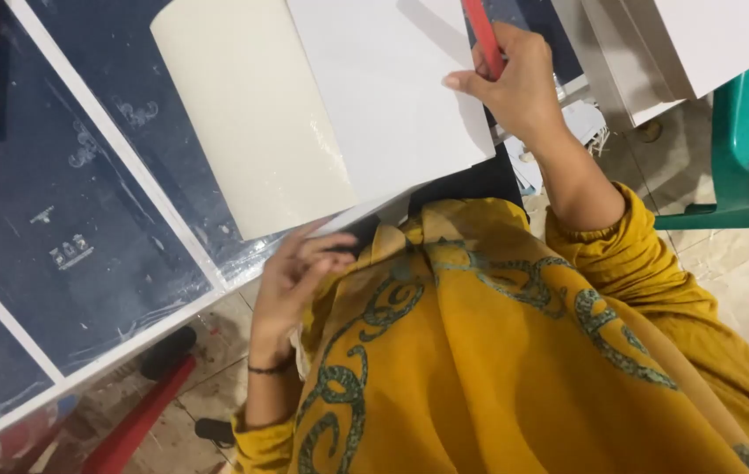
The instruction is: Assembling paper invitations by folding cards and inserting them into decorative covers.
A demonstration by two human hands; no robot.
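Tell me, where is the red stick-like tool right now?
The red tool is at the top of the head view, right of centre, gripped in the right hand at the right edge of the white sheet.

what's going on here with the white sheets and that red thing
A person in a yellow patterned garment works at a dark blue table. The right hand grips a red stick-like tool over a white sheet, which overlaps a cream sheet. The left hand touches the white sheet's near edge. What the tool is cannot be told.
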